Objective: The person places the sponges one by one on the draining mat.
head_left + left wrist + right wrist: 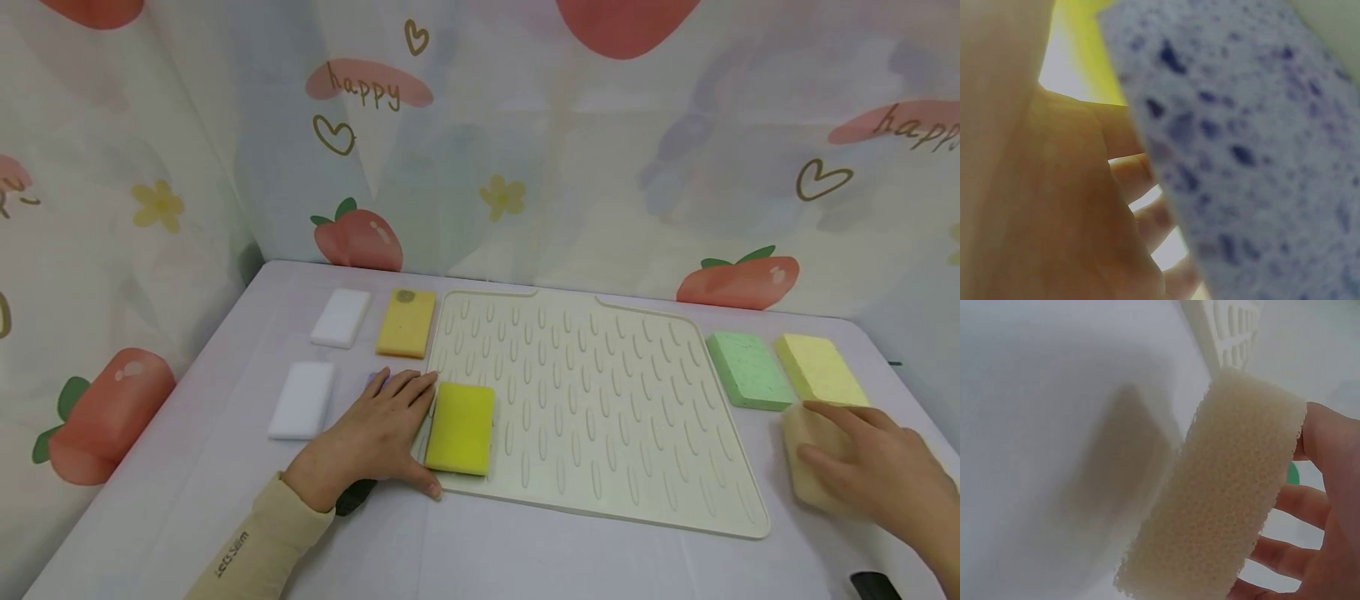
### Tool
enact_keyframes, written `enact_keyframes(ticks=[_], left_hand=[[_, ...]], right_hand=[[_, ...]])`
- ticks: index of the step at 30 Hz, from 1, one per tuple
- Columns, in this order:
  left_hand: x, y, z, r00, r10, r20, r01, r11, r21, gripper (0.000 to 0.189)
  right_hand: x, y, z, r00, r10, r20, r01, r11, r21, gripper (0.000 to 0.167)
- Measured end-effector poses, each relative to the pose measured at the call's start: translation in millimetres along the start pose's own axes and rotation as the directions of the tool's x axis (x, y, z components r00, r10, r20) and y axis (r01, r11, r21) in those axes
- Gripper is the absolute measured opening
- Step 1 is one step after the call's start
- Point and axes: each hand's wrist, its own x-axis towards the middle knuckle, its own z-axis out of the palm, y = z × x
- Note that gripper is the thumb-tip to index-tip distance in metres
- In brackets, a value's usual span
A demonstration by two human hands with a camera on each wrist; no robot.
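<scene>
The governing relation is that each hand stands outside an opposite side edge of the cream ribbed mat, with a sponge in its grip.

Right hand: the grip is closed around a beige coarse-pored sponge, thumb at one end and fingers spread behind. The sponge is located off the mat's right edge, near its front corner, so the mat lies to the left of this grip. In the head view the sponge's long axis runs roughly front to back. The green sponge and pale yellow sponge lie just beyond it on the table.

Left hand: the grip appears to hold a purple-speckled sponge, its fingers passing behind it; thumb contact is not visible. This sponge is located under the hand at the mat's left edge. Its long axis cannot be told from the head view, where the hand covers most of it. Immediately to its right, the bright yellow sponge lies on the mat's front left corner, long axis front to back.
</scene>
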Motion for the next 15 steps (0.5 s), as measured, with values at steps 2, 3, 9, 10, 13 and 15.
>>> enact_keyframes(ticks=[2,3,9,10,13,15], left_hand=[[-0.2,0.0,-0.1,1.0,0.001,-0.002,-0.001,1.0,-0.002,0.13],[-0.2,0.0,-0.2,1.0,0.001,-0.001,-0.001,1.0,-0.003,0.13],[-0.4,0.5,-0.9,1.0,-0.006,0.007,0.006,1.0,-0.002,0.13],[-0.3,0.4,-1.0,1.0,-0.007,0.009,0.007,1.0,-0.001,0.13],[-0.4,0.4,-1.1,1.0,-0.008,0.011,0.008,1.0,-0.002,0.13],[-0.4,0.3,-1.1,1.0,-0.008,0.011,0.008,1.0,-0.004,0.13]], right_hand=[[0.9,-5.1,-2.6,1.0,0.009,0.013,-0.009,1.0,0.005,0.05],[1.4,-7.9,-3.9,1.0,0.015,0.021,-0.015,1.0,0.003,0.051],[4.3,-25.6,-10.4,0.996,0.052,0.067,-0.051,0.999,-0.016,0.056],[4.2,-27.9,-10.8,0.996,0.052,0.067,-0.051,0.999,-0.013,0.056],[3.4,-33.6,-9.4,0.999,0.026,0.041,-0.026,1.0,0.009,0.053],[3.6,-37.0,-7.9,0.999,0.017,0.035,-0.018,1.0,0.018,0.052]])
